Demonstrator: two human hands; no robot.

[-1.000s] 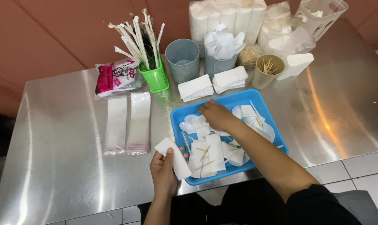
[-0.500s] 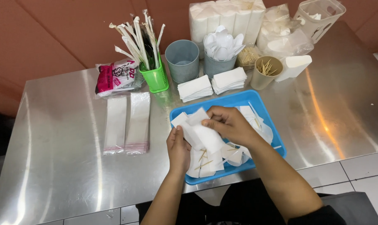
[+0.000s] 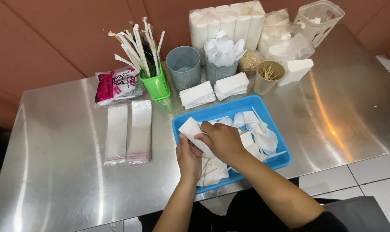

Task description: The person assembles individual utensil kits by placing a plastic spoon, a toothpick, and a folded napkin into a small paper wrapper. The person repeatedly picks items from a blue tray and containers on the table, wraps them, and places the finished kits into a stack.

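Both hands met over the blue tray [image 3: 183,121]; the left hand [image 3: 189,155] and right hand [image 3: 220,139] each had the grip pinched on a folded white napkin [image 3: 192,129]; a loosened pinch risked it unfolding among the loose packets [image 3: 258,136] and toothpicks [image 3: 208,168] below.

Bare steel table [image 3: 61,184] left of crowded tray [image 3: 184,120]

This looks like the prep corner of an eatery or food stall. A stainless steel table [image 3: 66,189] stands against a reddish-brown wall [image 3: 44,38], and at its far edge are wrapped straws [image 3: 137,47] in a green holder, plastic spoons [image 3: 223,49], toothpicks [image 3: 270,72] and napkin packs [image 3: 227,21].
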